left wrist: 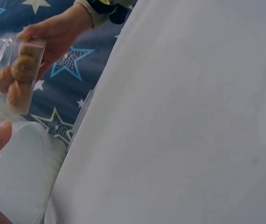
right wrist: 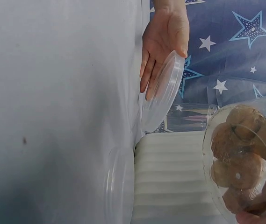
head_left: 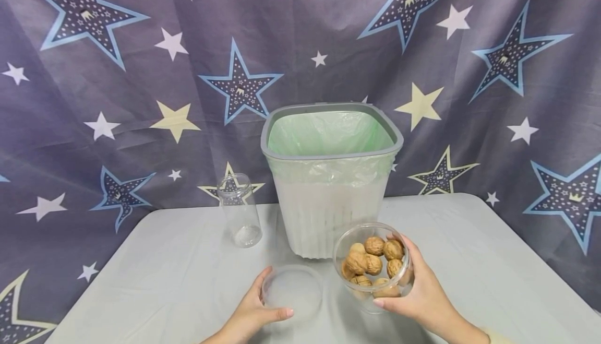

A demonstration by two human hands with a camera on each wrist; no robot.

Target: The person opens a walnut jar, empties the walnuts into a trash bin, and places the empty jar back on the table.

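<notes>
My left hand (head_left: pixel 251 307) grips a round translucent plastic lid (head_left: pixel 300 292) by its edge, thumb on one side and fingers on the other. The lid is tilted, above the table. To the right, my right hand (head_left: pixel 424 292) holds a clear round plastic jar (head_left: pixel 340 260) with its mouth uncovered and tipped toward me. Several walnuts (head_left: pixel 374 264) lie inside it. The jar and walnuts (left wrist: pixel 23 70) also appear in the left wrist view. In the right wrist view the jar's bottom (right wrist: pixel 238 172) faces the camera, and the left hand (right wrist: pixel 163 42) holds the lid.
A white bin (head_left: pixel 328 203) with a grey rim and green liner stands behind the jar. Left of it stands a clear, empty-looking jar (head_left: pixel 239 208). A clear round, lid-like piece (right wrist: pixel 118 186) lies on the grey-white table (head_left: pixel 178 271). A star-patterned curtain (head_left: pixel 155 88) hangs behind.
</notes>
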